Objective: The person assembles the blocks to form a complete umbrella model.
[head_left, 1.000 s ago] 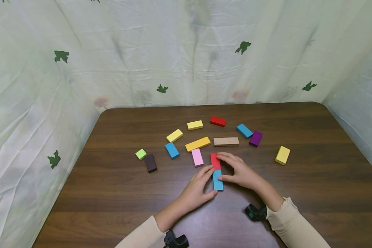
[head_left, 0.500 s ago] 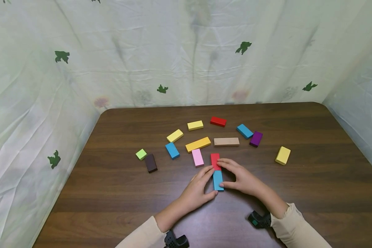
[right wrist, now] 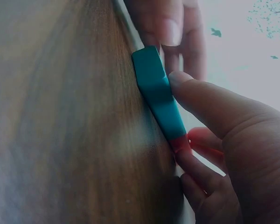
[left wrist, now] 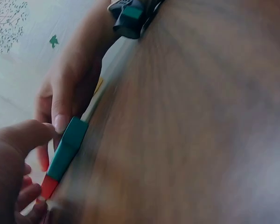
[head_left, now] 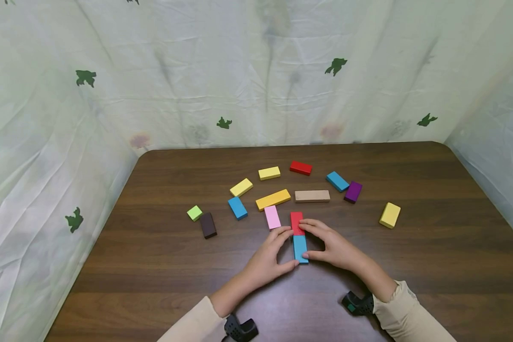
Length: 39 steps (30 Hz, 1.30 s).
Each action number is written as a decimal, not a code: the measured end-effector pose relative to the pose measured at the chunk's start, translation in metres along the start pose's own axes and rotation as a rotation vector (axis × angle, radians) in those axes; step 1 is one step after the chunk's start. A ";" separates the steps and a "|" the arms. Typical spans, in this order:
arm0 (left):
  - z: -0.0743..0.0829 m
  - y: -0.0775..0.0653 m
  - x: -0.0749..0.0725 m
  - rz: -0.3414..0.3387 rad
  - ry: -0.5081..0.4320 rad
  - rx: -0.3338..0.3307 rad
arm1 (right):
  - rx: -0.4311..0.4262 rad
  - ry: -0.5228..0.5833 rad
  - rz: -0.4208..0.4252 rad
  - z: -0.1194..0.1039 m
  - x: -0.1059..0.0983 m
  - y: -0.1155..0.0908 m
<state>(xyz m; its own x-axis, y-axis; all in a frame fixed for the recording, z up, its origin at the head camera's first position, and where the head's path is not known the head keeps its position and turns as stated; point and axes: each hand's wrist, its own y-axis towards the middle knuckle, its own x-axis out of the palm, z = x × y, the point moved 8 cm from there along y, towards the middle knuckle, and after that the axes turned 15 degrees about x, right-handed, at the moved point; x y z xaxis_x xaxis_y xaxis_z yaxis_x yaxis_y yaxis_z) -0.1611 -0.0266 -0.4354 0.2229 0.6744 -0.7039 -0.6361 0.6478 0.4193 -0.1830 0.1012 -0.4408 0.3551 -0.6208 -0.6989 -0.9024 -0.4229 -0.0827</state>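
The near blue block (head_left: pixel 299 248) and the near red block (head_left: pixel 297 223) lay end to end on the bench (head_left: pixel 124 280), the blue one closer to the person and the red one straight beyond it. The right hand (head_left: pixel 335 244) was at their right side, its thumb against the blue block and its fingertips at the red one. The left hand (head_left: pixel 265 259) faced it from the other side, thumb at the blue block's near left corner, fingertips beside the red block; with the left wrist view blurred, I could not tell for sure whether those fingertips touched. The hands were apart, the pair between them, each with thumb and fingers spread along the blocks rather than clamped on them. Beyond the left fingertips lay a pink block (head_left: pixel 272 217), its far end at an orange block (head_left: pixel 273 200), with a beige block (head_left: pixel 312 196) to the right of that. Farther left were a second blue block (head_left: pixel 237 208) just beside a yellow block (head_left: pixel 241 187), then a dark block (head_left: pixel 208 225) by a light green block (head_left: pixel 194 213). Off to the right, a third blue block (head_left: pixel 337 181) lay just beside a purple block (head_left: pixel 353 192). Pale cloth (head_left: pixel 248 80) hung behind the bench.
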 end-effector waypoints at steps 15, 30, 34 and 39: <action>-0.032 -0.004 -0.040 0.259 0.106 -0.087 | 0.045 -0.013 -0.006 0.001 0.000 0.000; -0.056 -0.005 -0.038 0.184 0.098 -0.212 | 0.034 -0.009 -0.007 0.003 0.002 0.001; -0.060 -0.004 -0.038 0.144 0.107 -0.237 | 0.031 -0.009 -0.007 0.003 0.001 0.001; -0.066 -0.001 -0.038 0.115 0.097 -0.232 | 0.027 -0.007 -0.005 0.002 0.001 0.001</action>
<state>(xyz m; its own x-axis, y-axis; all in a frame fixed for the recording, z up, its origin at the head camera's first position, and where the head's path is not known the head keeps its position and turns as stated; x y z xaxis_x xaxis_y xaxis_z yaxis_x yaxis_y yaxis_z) -0.2173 -0.0766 -0.4465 0.0742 0.6947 -0.7155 -0.8076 0.4628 0.3656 -0.1840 0.1020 -0.4432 0.3581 -0.6137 -0.7037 -0.9068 -0.4080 -0.1057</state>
